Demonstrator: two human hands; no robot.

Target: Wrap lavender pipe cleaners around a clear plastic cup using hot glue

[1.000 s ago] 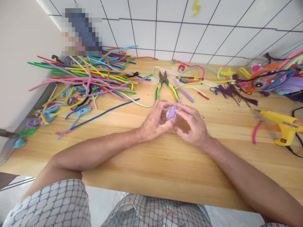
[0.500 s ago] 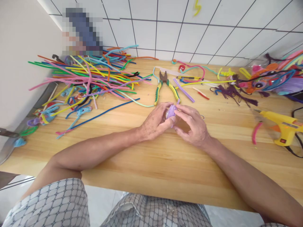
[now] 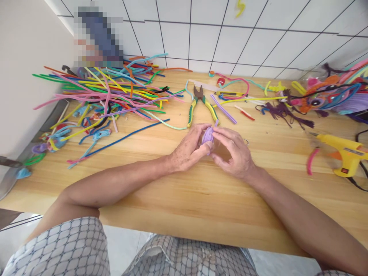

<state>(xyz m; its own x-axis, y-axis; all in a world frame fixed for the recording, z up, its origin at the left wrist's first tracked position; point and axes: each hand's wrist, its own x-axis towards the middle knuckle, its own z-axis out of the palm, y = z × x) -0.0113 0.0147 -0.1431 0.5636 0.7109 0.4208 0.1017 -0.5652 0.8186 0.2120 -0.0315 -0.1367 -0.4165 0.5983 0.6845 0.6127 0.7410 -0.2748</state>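
Between my hands, above the wooden table, is a small coil of purple pipe cleaner point(image 3: 207, 136), with one short end sticking up at the top. My left hand point(image 3: 188, 149) grips the coil from the left, thumb across its lower front and fingers behind. From the other side, my right hand point(image 3: 234, 151) pinches its right edge with the fingertips, the thumb lower down. The fingers hide part of the coil. Just beyond the hands lie pliers point(image 3: 198, 94) with green and yellow handles, spread apart. A loose purple pipe cleaner point(image 3: 224, 110) rests right of them.
A big pile of coloured pipe cleaners point(image 3: 115, 90) spreads over the back left. At the right lie a yellow glue gun point(image 3: 342, 151) and a curved pink piece point(image 3: 312, 161). Purple yarn-like scraps point(image 3: 283, 111) and a colourful craft figure point(image 3: 324, 96) are at the back right.
The coil has turned slightly between the fingers, so its purple windings now face up more and a pale patch at its left is covered. Both hands stay in nearly the same place.
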